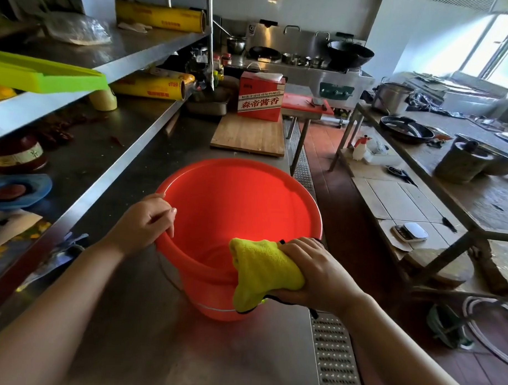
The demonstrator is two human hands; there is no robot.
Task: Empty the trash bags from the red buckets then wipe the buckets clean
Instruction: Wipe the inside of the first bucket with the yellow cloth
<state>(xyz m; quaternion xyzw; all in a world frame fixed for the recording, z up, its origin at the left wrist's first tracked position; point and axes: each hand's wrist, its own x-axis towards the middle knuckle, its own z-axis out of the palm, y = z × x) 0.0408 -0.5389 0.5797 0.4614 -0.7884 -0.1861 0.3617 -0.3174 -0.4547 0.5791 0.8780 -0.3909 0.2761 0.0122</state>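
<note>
While the red bucket [234, 220] stands upright on the steel worktop [144, 332], close to the worktop's right edge, both hands are at its near rim. The left hand [146, 221] holds the rim on the left side: its grip is closed on the edge, with the fingers curled over the top and the fingertips reaching inside the bucket. The right hand [316, 276] is at the near right part of the rim, and its grip is closed around a yellow cloth [261, 273], which is bunched and lies over the rim, partly hanging down the outside wall of the bucket. The inside of the bucket shows only bare red plastic, with no bag in it. Behind the bucket, further along the same worktop, lies a wooden cutting board [249, 134], and a red carton [260, 96] with white paper sticking out of its top stands at the far end of the board. On the left there are steel shelves [113, 55] above the worktop, which carry yellow rolls of wrap [159, 16], a green plastic tray [46, 75] and a jar with a red lid. On the right, across the aisle with red floor tiles, another table [449, 176] carries pots and a dark pan. At the far end stands a stove with a black wok [350, 53].
</note>
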